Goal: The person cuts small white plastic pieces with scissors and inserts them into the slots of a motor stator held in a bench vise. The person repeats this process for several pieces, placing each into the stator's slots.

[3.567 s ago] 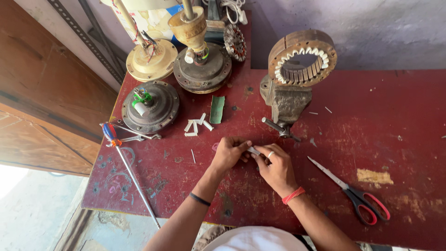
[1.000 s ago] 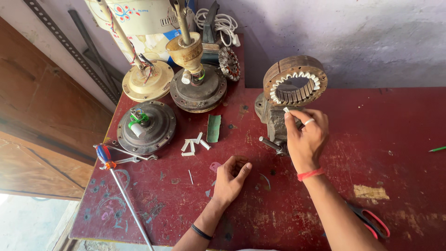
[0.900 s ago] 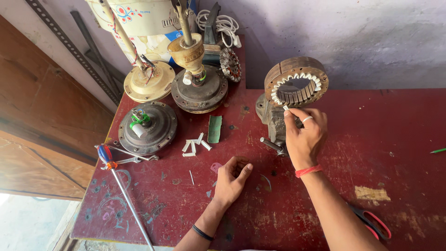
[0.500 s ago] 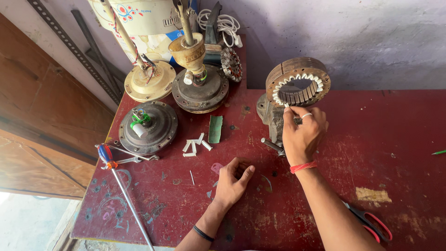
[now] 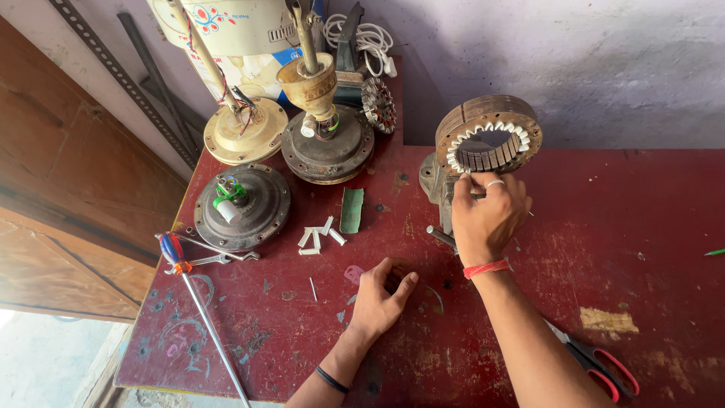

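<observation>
Since a moment ago my right hand (image 5: 487,215) has dropped slightly, its fingers (image 5: 462,183) pinched narrow at the lower rim of the stator ring (image 5: 489,137); what they grip, I cannot tell. That ring stands on edge in a vise (image 5: 436,181) on the red desk (image 5: 642,211), its open bore facing me. My left hand (image 5: 377,298) rests flat, fingers loosely spread, holding nothing.

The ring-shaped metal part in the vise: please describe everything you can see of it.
The stator ring is a thick, brownish, rusty-looking stack of metal, standing on edge in a grey bench vise on the red table. White insulating strips line its inner slots. The right hand touches its lower rim with the fingertips.
</observation>
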